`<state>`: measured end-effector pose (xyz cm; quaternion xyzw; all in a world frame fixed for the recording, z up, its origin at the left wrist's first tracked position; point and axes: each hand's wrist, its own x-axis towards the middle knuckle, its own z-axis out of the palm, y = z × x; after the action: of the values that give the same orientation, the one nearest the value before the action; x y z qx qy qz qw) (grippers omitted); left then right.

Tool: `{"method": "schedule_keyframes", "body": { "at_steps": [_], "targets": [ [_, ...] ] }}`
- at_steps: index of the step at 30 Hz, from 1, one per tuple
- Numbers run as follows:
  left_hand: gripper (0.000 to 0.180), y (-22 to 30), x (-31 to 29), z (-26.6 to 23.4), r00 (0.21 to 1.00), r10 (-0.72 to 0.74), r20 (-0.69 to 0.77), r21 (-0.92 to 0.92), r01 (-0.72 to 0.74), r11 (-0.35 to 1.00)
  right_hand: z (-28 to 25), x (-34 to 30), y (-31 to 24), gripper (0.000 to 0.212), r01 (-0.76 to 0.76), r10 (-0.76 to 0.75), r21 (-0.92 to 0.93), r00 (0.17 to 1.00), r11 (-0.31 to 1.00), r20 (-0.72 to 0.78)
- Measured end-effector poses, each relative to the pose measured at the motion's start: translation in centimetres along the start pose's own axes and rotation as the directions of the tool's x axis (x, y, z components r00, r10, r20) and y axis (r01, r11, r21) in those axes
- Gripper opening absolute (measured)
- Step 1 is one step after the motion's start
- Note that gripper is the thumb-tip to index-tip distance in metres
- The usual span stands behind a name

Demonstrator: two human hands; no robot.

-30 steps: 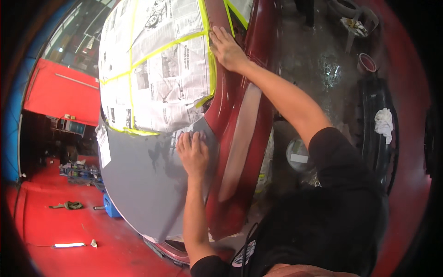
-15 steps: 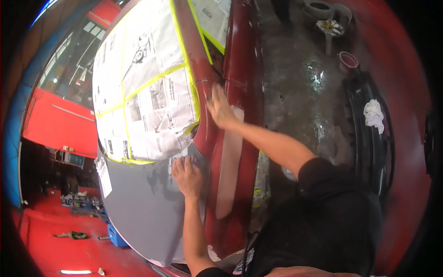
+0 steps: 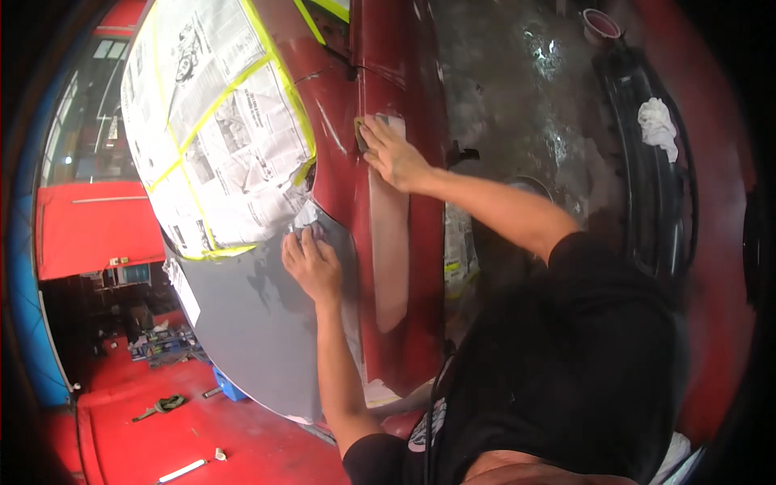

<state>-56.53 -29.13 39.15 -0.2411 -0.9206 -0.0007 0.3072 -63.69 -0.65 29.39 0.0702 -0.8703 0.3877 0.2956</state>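
Observation:
My right hand [image 3: 394, 153] presses a small olive-brown pad [image 3: 360, 135] against the dark red car body [image 3: 335, 174], at the top of a long pale, dull patch [image 3: 391, 259]. Its fingers are together over the pad, and most of the pad is hidden. Lower and to the left, my left hand [image 3: 314, 265] lies on the grey panel [image 3: 259, 323] with its fingers bent. A greyish-white bit shows at those fingertips; what it is I cannot make out. Just beyond that hand, newspaper sheets [image 3: 242, 129] edged with yellow tape cover the glass.
Right of the car, on the wet dark floor [image 3: 517, 105], lies a long black bumper-like part [image 3: 638, 186] with a white cloth [image 3: 657, 128] on it. A reddish bucket [image 3: 601, 27] stands beyond. To the left are a red floor [image 3: 267, 444] and a blue container [image 3: 229, 385].
My right hand has come nearer, from the red strip beside the taped glass to the top of the pale patch. My left hand stays on the grey panel. The whole view has shifted.

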Motion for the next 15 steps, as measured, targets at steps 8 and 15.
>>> {"method": "schedule_keyframes", "body": {
  "at_steps": [8,15],
  "targets": [
    [0.037,0.4,0.7,0.8,1.0,0.001,0.026,-0.015,0.0,1.0,1.1,6.8,3.4,0.062,-0.277,0.282,0.056,0.934,0.959,-0.219],
    [0.038,1.0,1.8,1.1,0.999,0.022,0.027,-0.027,-0.022,0.999,-1.8,8.7,11.2,0.064,-0.392,0.417,0.154,0.89,0.907,-0.186]
  ]
}}
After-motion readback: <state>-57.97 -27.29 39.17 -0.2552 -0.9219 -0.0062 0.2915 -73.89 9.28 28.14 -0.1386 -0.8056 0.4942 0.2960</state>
